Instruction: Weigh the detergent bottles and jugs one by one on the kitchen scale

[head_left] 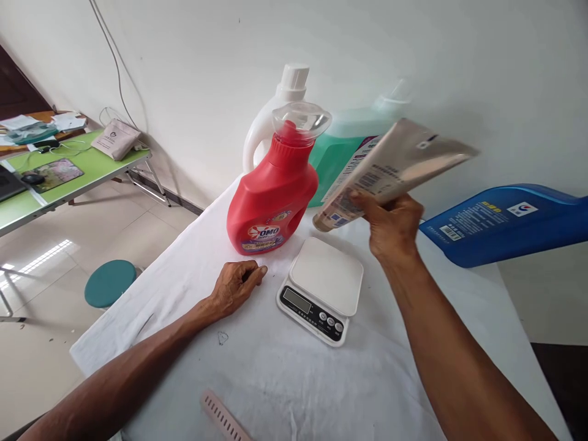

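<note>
My right hand (390, 226) grips a shiny beige refill pouch (395, 168) by its lower end and holds it tilted in the air, above and behind a white kitchen scale (321, 288). The scale's platform is bare. My left hand (239, 283) rests loosely curled on the white cloth, just left of the scale and in front of a red OMO detergent bottle (271, 196) with a clear cap. Behind the red bottle stand a white bottle (285, 98) and a green translucent jug (340, 147).
The table carries a white cloth (285, 380). A blue container (505, 223) lies at the right edge. A pink comb-like strip (223, 416) lies near the front. A teal stool (110, 282) and a green folding table (68, 177) with clutter stand to the left.
</note>
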`<state>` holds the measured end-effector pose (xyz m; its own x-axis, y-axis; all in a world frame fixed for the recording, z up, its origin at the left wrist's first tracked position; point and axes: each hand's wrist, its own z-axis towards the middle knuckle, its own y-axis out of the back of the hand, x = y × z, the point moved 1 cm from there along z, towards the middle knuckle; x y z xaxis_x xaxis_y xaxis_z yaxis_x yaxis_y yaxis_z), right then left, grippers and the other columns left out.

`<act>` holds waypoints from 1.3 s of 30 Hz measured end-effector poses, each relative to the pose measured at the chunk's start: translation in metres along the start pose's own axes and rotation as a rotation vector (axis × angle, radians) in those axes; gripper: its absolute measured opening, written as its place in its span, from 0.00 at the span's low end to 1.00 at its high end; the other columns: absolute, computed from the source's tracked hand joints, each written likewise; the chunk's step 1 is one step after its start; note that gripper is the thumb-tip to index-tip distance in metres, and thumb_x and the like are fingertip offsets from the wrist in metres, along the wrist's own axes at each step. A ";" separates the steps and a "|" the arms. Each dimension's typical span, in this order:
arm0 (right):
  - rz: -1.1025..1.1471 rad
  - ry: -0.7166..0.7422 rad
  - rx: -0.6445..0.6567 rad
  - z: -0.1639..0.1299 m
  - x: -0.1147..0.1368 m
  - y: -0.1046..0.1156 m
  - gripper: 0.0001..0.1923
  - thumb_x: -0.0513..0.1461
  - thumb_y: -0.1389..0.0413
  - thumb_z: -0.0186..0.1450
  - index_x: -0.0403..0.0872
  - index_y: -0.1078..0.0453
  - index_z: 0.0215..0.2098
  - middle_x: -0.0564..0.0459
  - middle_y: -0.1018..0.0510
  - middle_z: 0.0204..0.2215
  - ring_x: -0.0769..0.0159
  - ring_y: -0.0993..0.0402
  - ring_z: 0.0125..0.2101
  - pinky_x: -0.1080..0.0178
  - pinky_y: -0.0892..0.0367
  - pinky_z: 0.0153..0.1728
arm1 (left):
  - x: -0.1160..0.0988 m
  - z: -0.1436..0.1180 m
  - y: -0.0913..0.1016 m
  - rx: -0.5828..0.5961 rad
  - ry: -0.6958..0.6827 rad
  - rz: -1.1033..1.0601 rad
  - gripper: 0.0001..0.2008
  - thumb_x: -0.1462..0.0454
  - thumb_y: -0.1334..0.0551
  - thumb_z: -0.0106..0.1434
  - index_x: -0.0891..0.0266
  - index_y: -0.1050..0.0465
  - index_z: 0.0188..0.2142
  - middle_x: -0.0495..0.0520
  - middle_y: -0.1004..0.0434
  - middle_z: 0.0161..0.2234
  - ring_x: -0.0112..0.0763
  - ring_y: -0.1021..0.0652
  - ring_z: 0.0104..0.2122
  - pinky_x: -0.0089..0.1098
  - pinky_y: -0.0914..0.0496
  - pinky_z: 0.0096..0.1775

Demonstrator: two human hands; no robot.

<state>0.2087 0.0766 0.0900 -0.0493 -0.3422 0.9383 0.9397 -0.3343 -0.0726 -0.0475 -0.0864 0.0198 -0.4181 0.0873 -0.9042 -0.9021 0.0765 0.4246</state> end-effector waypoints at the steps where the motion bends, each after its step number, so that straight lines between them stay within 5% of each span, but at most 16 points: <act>1: 0.013 0.029 0.008 -0.005 0.010 0.006 0.28 0.49 0.21 0.39 0.45 0.22 0.33 0.51 0.16 0.36 0.58 0.21 0.38 0.52 0.22 0.43 | 0.000 0.000 0.000 0.002 -0.001 0.003 0.23 0.52 0.45 0.72 0.63 0.34 0.24 0.45 0.39 0.21 0.23 0.40 0.23 0.29 0.45 0.30; 6: -0.051 0.131 0.036 -0.036 0.047 0.035 0.25 0.47 0.21 0.44 0.45 0.20 0.34 0.49 0.16 0.38 0.53 0.18 0.42 0.45 0.22 0.50 | -0.001 0.000 0.000 0.004 0.000 0.021 0.23 0.52 0.45 0.72 0.63 0.33 0.24 0.45 0.39 0.20 0.22 0.40 0.23 0.30 0.44 0.30; 12: -0.300 0.078 0.027 -0.070 0.045 0.053 0.24 0.52 0.23 0.47 0.46 0.19 0.34 0.50 0.15 0.35 0.53 0.18 0.39 0.49 0.20 0.46 | -0.002 0.000 0.000 0.001 -0.012 0.020 0.23 0.52 0.45 0.72 0.63 0.34 0.24 0.45 0.40 0.20 0.22 0.40 0.23 0.30 0.45 0.30; 17: -0.380 0.048 0.040 -0.081 0.034 0.058 0.23 0.51 0.24 0.50 0.45 0.19 0.35 0.51 0.15 0.34 0.55 0.18 0.36 0.55 0.20 0.39 | -0.002 0.000 0.001 0.001 -0.007 0.013 0.23 0.53 0.45 0.72 0.63 0.34 0.24 0.45 0.40 0.21 0.22 0.40 0.23 0.30 0.45 0.30; 27: -0.406 0.005 0.020 -0.089 0.045 0.049 0.22 0.51 0.25 0.49 0.46 0.19 0.35 0.47 0.14 0.36 0.51 0.17 0.38 0.52 0.19 0.37 | -0.001 0.000 0.001 0.000 -0.022 0.022 0.23 0.53 0.45 0.73 0.63 0.33 0.24 0.45 0.37 0.21 0.22 0.39 0.23 0.29 0.44 0.30; 32: -0.308 -0.013 0.063 -0.095 0.048 0.054 0.24 0.51 0.26 0.51 0.49 0.21 0.40 0.48 0.15 0.42 0.50 0.18 0.47 0.46 0.22 0.50 | 0.001 0.000 0.001 -0.010 -0.025 0.034 0.23 0.53 0.45 0.73 0.63 0.33 0.24 0.45 0.38 0.20 0.22 0.40 0.23 0.29 0.44 0.30; 35: -0.206 -0.019 -0.057 -0.111 0.041 0.072 0.23 0.55 0.30 0.58 0.49 0.23 0.41 0.48 0.17 0.44 0.52 0.20 0.50 0.43 0.26 0.55 | 0.002 0.001 0.001 -0.009 -0.031 0.039 0.23 0.53 0.45 0.73 0.63 0.33 0.24 0.45 0.38 0.21 0.22 0.40 0.23 0.29 0.43 0.30; 39: -0.106 -0.248 -0.312 -0.146 0.011 0.104 0.24 0.59 0.37 0.62 0.48 0.26 0.35 0.51 0.21 0.30 0.58 0.21 0.34 0.50 0.24 0.41 | 0.001 0.000 0.001 -0.003 -0.035 0.047 0.23 0.52 0.45 0.73 0.63 0.33 0.24 0.45 0.36 0.21 0.22 0.39 0.23 0.29 0.43 0.31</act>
<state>0.2562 -0.0899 0.0432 -0.0210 -0.0823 0.9964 0.7842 -0.6196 -0.0346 -0.0490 -0.0859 0.0192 -0.4565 0.1253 -0.8808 -0.8818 0.0680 0.4667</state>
